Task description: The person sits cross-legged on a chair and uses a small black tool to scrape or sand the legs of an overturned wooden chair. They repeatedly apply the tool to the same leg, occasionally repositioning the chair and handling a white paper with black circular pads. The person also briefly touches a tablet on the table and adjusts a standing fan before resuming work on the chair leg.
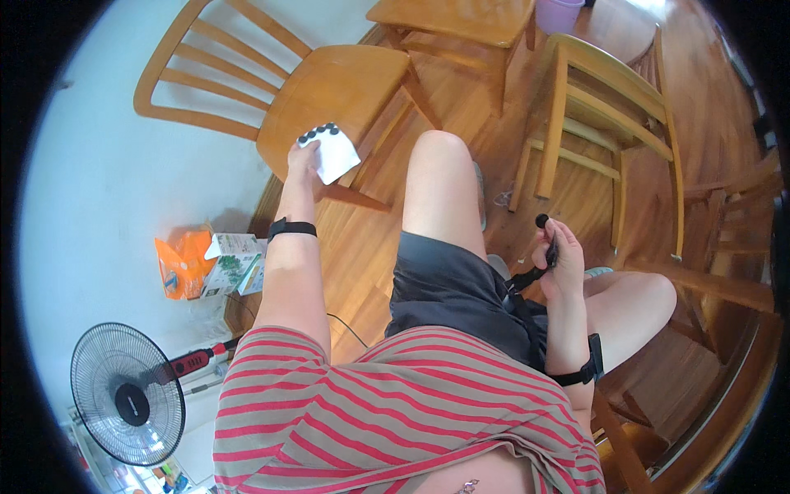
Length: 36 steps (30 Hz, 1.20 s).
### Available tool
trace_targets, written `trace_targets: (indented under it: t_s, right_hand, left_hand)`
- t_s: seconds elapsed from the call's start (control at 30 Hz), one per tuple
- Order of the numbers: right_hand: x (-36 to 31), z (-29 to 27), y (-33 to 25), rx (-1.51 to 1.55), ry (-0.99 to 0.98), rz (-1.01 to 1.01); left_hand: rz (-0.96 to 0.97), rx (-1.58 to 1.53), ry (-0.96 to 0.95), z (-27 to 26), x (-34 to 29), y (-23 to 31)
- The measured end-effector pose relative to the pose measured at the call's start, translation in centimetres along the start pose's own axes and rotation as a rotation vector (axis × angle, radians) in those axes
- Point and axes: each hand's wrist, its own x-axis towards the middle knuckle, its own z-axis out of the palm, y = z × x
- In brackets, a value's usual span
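My left hand [303, 159] is closed on a white sheet or card [336, 160], held up in front of the wooden chair seat. Along the card's upper edge sits a row of several small black round discs [319, 132]. Above my right thigh, my right hand [565, 257] pinches one black round disc [541, 221] between thumb and fingertips. A black strap [527, 278] runs from that hand down toward my dark shorts; I cannot tell whether the hand grips it too. Both forearms wear black bands.
A slatted wooden chair [329, 78] stands ahead on the left, with a stool-like wooden seat [457, 18] behind it. Another wooden chair [613, 95] is ahead right. At the left are an orange bag [179, 262], a printed carton [230, 262] and a fan [127, 395].
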Motion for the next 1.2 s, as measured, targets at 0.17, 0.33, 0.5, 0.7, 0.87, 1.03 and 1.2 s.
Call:
trace_targets:
  t_s: [0.17,0.33,0.5,0.7,0.87,1.03,1.2]
  right_hand:
    - [1.5,-2.3,0.9,-0.039,0.13,0.057]
    - [2.0,-2.7,1.3,-0.057,0.047,0.154]
    - [2.1,-2.7,1.6,0.041,-0.12,0.276]
    - [2.6,-3.7,2.1,0.088,-0.011,0.242]
    - [3.4,-4.6,2.7,0.181,0.064,0.288]
    - [4.0,-5.1,2.9,0.18,0.107,0.32]
    - [4.3,-5.1,3.2,0.217,0.042,0.148]
  left_hand:
    - [0.348,0.423,0.541,-0.2,0.8,0.7]
    - [0.681,0.077,-0.313,10.5,-16.7,5.3]
    - [0.363,0.339,-1.138,21.2,-32.5,2.4]
    - [0.124,0.254,-1.27,24.6,-33.7,0.0]
    - [0.139,0.243,-1.267,25.3,-33.3,-1.2]
    - [0.176,0.39,-1.161,25.5,-33.2,-2.4]
    - [-0.256,0.141,-1.063,26.8,-32.6,-2.8]
